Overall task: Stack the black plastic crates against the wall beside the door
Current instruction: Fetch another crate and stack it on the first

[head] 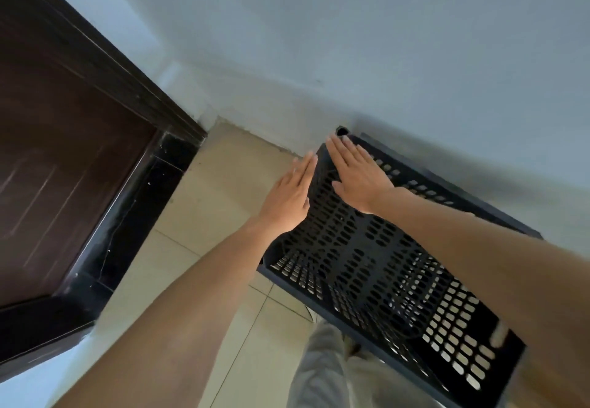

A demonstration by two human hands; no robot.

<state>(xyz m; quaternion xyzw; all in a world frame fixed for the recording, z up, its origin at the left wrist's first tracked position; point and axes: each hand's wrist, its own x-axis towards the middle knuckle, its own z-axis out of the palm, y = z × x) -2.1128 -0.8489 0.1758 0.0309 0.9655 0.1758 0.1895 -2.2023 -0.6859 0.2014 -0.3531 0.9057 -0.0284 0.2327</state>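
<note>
A black plastic crate (376, 267) with perforated walls and floor stands against the pale wall (351, 40), to the right of the dark wooden door (64, 126). Whether other crates sit beneath it is hidden. My left hand (292, 197) is flat with fingers together, at the crate's left outer edge near its far corner. My right hand (357, 177) lies flat, fingers extended, over the crate's far left corner by the wall. Neither hand grips anything.
The dark door frame and black threshold (137, 216) run along the left. Beige floor tiles (217, 216) lie between door and crate. My leg in light trousers (325, 366) stands just in front of the crate.
</note>
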